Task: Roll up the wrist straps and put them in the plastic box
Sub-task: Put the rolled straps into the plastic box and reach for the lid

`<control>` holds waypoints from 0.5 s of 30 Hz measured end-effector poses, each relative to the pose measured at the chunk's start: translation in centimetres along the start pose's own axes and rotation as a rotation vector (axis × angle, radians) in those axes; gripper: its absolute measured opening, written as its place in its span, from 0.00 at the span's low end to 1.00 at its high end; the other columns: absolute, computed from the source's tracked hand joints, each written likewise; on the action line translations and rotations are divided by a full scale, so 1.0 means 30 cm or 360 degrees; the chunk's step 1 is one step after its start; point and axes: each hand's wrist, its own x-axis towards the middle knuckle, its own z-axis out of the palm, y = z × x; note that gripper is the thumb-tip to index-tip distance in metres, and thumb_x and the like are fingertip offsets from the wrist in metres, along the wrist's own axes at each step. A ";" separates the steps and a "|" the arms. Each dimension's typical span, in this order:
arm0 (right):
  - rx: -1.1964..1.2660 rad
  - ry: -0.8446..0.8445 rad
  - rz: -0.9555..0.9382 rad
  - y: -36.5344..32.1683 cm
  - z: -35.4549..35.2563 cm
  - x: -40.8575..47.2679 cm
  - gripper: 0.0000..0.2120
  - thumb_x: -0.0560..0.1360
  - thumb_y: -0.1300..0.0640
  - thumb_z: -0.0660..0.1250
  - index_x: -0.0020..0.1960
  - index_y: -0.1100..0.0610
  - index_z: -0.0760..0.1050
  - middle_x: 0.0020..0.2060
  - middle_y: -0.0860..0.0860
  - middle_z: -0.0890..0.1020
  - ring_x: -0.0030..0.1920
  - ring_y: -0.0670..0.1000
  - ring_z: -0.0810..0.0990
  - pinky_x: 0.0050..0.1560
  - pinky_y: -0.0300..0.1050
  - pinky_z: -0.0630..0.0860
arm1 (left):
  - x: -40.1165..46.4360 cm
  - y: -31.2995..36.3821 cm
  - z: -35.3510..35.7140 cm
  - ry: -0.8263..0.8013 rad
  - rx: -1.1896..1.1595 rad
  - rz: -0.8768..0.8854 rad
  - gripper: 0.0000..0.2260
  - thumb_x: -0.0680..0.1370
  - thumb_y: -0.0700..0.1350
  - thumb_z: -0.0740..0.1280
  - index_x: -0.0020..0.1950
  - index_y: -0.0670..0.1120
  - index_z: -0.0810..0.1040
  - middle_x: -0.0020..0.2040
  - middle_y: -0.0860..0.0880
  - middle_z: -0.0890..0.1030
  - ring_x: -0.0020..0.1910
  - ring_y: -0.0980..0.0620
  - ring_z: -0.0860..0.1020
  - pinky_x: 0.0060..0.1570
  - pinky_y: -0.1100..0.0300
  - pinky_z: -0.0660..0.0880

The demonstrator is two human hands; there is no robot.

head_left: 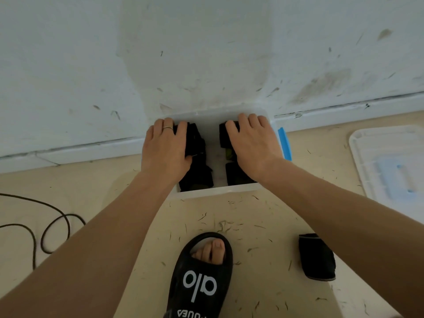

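One rolled strap [317, 257] lies loose on the floor near right. Farther off, both hands, left [164, 146] and right [253, 143], rest flat with fingers spread on straps [197, 177] inside the box [215, 193]. Press evenly, keeping rolls tight, leaving room.

Scuffed white wall [206, 42] far; white baseboard [80, 150] below. Pale floor [252, 226] littered with fibres; black cable [34, 226] looped near left.

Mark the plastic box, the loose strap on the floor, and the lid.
plastic box [215, 191]: head view, near rim of the front wall.
loose strap [317, 258]: head view, middle of the black roll on the floor.
lid [390, 166]: head view, middle of its top face.
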 end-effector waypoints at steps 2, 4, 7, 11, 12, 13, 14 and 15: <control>0.0004 -0.0011 0.0060 0.015 0.001 -0.010 0.27 0.68 0.61 0.73 0.62 0.56 0.65 0.57 0.57 0.73 0.55 0.57 0.72 0.57 0.49 0.68 | 0.003 0.011 0.003 -0.0020 0.0030 -0.0027 0.29 0.72 0.50 0.76 0.68 0.43 0.71 0.65 0.38 0.72 0.64 0.37 0.69 0.65 0.48 0.67; 0.0009 -0.0011 0.0075 0.029 0.004 -0.013 0.28 0.67 0.62 0.74 0.63 0.56 0.65 0.57 0.57 0.72 0.55 0.57 0.71 0.58 0.49 0.68 | 0.003 0.019 0.007 -0.0003 0.0055 -0.0037 0.28 0.71 0.50 0.76 0.66 0.42 0.71 0.65 0.37 0.70 0.62 0.37 0.69 0.64 0.47 0.67; -0.0010 -0.0011 0.0038 0.034 0.006 -0.012 0.28 0.67 0.61 0.73 0.64 0.56 0.65 0.57 0.57 0.73 0.57 0.58 0.71 0.63 0.51 0.67 | 0.000 0.026 0.006 -0.0016 0.0071 -0.0034 0.31 0.70 0.48 0.77 0.67 0.41 0.69 0.63 0.37 0.71 0.60 0.37 0.71 0.62 0.46 0.69; 0.0128 0.0133 0.0084 0.057 -0.002 -0.016 0.25 0.73 0.57 0.71 0.67 0.57 0.67 0.61 0.58 0.74 0.63 0.60 0.72 0.69 0.53 0.65 | 0.001 0.047 -0.014 -0.0094 0.0064 -0.0016 0.41 0.67 0.50 0.80 0.74 0.42 0.64 0.68 0.37 0.68 0.64 0.36 0.69 0.66 0.46 0.65; 0.0245 0.0200 0.0118 0.072 -0.006 -0.032 0.26 0.73 0.57 0.70 0.69 0.57 0.67 0.62 0.57 0.75 0.63 0.60 0.72 0.69 0.52 0.65 | 0.004 0.059 -0.024 -0.0102 0.0055 -0.0003 0.43 0.67 0.51 0.80 0.75 0.42 0.63 0.69 0.37 0.67 0.66 0.36 0.67 0.67 0.46 0.63; 0.0403 0.0275 0.0176 0.089 -0.012 -0.057 0.26 0.74 0.59 0.69 0.70 0.57 0.68 0.62 0.57 0.75 0.63 0.59 0.73 0.68 0.52 0.66 | 0.009 0.075 -0.035 -0.0101 0.0039 0.0016 0.43 0.67 0.51 0.79 0.76 0.43 0.62 0.70 0.37 0.66 0.67 0.36 0.66 0.68 0.46 0.62; 0.0578 0.0348 0.0262 0.111 -0.018 -0.091 0.25 0.74 0.61 0.69 0.70 0.58 0.69 0.61 0.57 0.76 0.62 0.59 0.74 0.66 0.51 0.68 | 0.014 0.095 -0.049 -0.0086 0.0016 0.0041 0.43 0.67 0.51 0.79 0.77 0.43 0.62 0.71 0.37 0.65 0.67 0.36 0.66 0.68 0.46 0.61; 0.0746 0.0415 0.0369 0.138 -0.025 -0.132 0.24 0.75 0.61 0.68 0.70 0.58 0.70 0.60 0.57 0.77 0.60 0.58 0.75 0.63 0.50 0.70 | 0.020 0.120 -0.065 -0.0060 -0.0018 0.0072 0.43 0.67 0.51 0.78 0.77 0.43 0.62 0.71 0.37 0.65 0.67 0.36 0.66 0.68 0.46 0.61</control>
